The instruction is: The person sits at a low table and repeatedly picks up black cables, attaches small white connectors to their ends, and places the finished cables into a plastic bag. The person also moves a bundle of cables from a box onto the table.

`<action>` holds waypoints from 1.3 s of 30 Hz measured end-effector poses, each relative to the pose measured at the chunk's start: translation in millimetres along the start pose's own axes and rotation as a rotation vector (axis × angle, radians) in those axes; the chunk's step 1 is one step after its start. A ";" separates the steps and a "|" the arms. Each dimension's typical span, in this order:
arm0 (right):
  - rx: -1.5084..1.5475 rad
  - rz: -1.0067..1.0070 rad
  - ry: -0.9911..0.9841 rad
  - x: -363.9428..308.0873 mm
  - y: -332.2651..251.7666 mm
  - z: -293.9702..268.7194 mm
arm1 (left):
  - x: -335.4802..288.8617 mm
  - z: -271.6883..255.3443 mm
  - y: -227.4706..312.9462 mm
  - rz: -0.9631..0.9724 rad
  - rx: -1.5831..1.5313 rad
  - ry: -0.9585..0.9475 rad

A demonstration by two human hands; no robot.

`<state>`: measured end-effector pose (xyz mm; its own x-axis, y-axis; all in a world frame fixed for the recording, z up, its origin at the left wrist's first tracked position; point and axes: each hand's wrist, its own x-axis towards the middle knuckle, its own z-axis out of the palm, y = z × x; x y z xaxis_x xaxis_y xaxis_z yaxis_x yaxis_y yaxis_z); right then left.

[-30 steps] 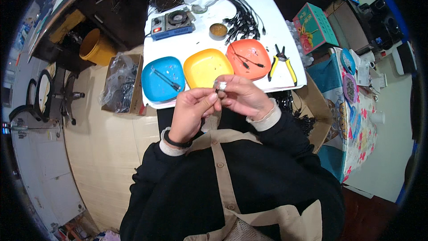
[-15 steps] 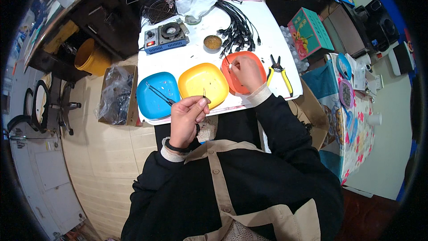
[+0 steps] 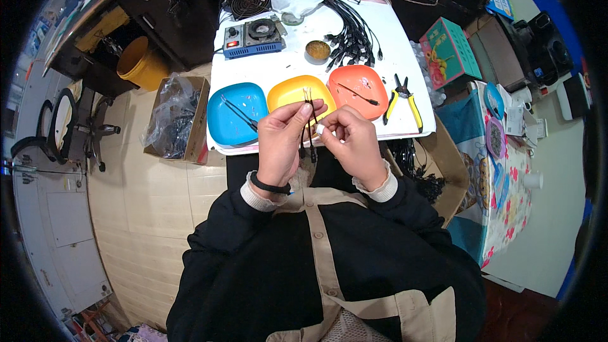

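In front of the yellow tray point(image 3: 288, 98), my left hand point(image 3: 278, 139) pinches short black cables point(image 3: 309, 114) between thumb and fingers. Their bare, thin wire ends point up above the fingertips, and dark connectors hang below. My right hand point(image 3: 353, 142) meets them from the right, its thumb and fingers closed at the right-hand cable; its exact grip is partly hidden. Another short black cable point(image 3: 358, 94) lies across the orange tray point(image 3: 373, 109). Black tweezers point(image 3: 237, 113) rest in the blue tray point(image 3: 223, 133) on the left.
Yellow-handled wire strippers point(image 3: 403, 102) lie right of the orange tray. Farther back stand a blue soldering pot unit point(image 3: 253, 47), a small round tin point(image 3: 317, 52) and a heap of black cables point(image 3: 351, 35). Cardboard boxes point(image 3: 446, 158) flank the white table on both sides.
My right hand has left the orange tray and come in beside my left hand. Black cables now show between the hands, and one cable lies uncovered in the orange tray.
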<state>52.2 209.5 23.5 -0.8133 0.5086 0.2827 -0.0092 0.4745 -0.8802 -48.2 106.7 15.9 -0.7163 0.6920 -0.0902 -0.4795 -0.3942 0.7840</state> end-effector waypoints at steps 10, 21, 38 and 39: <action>0.132 0.150 -0.038 -0.8 -9.3 -19.1 | -22.0 -0.1 2.8 0.129 0.187 -0.065; 0.882 0.343 -0.137 1.3 -5.5 -13.6 | -33.4 -3.2 3.8 -0.025 0.092 -0.171; 1.250 0.696 -0.414 9.8 29.5 -13.2 | -14.4 -17.8 7.0 -0.287 0.309 -0.306; 1.206 0.785 -0.391 10.3 33.2 -11.7 | -12.7 -20.0 6.2 -0.289 0.312 -0.308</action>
<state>50.4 238.9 1.6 -0.9374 0.0340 -0.3466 0.1890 -0.7862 -0.5883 -52.3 83.4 9.6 -0.3722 0.9100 -0.1824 -0.4281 0.0060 0.9037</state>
